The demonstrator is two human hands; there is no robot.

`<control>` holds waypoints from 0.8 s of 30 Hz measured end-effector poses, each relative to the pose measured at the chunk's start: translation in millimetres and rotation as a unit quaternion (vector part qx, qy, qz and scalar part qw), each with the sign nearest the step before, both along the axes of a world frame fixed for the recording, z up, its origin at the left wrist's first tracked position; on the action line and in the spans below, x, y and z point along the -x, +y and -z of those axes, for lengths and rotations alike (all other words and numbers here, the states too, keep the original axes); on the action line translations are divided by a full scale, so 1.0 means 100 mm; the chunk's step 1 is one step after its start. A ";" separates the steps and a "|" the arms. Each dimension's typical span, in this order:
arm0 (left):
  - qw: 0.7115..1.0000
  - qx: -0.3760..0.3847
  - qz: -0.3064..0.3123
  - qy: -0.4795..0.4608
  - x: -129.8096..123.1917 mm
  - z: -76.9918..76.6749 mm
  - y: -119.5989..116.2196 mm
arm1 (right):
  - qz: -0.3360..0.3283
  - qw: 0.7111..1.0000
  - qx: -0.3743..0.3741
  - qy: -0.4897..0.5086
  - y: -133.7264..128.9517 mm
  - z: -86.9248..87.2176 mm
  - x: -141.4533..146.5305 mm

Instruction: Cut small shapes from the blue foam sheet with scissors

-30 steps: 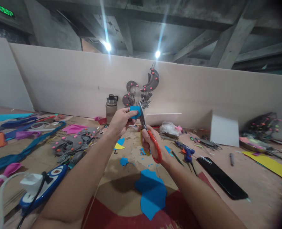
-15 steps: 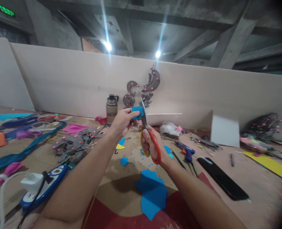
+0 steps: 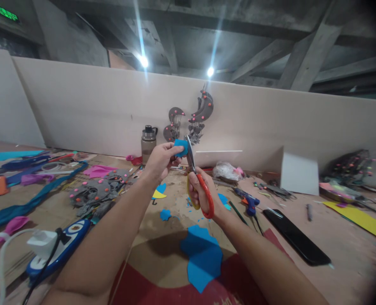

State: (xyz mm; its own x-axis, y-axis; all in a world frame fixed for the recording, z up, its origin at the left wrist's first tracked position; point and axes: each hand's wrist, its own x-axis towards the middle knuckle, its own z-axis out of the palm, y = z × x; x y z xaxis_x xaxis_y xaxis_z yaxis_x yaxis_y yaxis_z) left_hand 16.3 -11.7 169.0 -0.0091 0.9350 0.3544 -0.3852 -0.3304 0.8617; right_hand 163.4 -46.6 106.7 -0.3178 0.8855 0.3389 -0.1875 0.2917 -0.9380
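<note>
Between its thumb and fingers, my left hand [image 3: 165, 160] pinches a small blue piece [image 3: 181, 148] above the middle of the table. My right hand [image 3: 201, 190] is closed around the red and yellow handles of the scissors [image 3: 190, 154], whose blades point up beside the right edge of the piece. Below the hands, a large blue sheet with a jagged edge [image 3: 203, 258] lies on the cardboard. A small scalloped blue cutout [image 3: 165, 214] and a yellow piece [image 3: 160, 194] lie nearer the left hand, with tiny blue scraps around.
At right are a blue glue gun [image 3: 250, 203] and a black phone [image 3: 294, 237]. A bottle [image 3: 148, 146] stands by the back panel. On the left lie grey felt pieces [image 3: 94, 192], a power strip [image 3: 61, 250] with cables, and blue strips [image 3: 32, 205].
My left hand and the small blue piece have shifted slightly left, away from the scissor blades. The right hand has hardly moved.
</note>
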 end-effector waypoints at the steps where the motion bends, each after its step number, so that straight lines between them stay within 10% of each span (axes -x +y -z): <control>1: 1.000 0.000 -0.003 -0.001 0.01 0.00 0.00 | 0.001 1.000 -0.001 -0.002 0.00 -0.01 0.00; 24: 0.999 -0.005 0.014 0.036 0.00 0.02 0.01 | 0.005 0.998 -0.057 -0.027 0.06 0.01 -0.04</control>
State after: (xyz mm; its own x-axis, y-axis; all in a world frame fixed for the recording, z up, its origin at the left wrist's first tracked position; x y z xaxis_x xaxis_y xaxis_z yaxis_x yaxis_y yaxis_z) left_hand 16.0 -10.7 166.8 0.0425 0.9312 0.3620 -0.3305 -0.3289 0.8847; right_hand 167.6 -40.6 105.8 -0.3297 0.8452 0.4206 -0.1347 0.3989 -0.9071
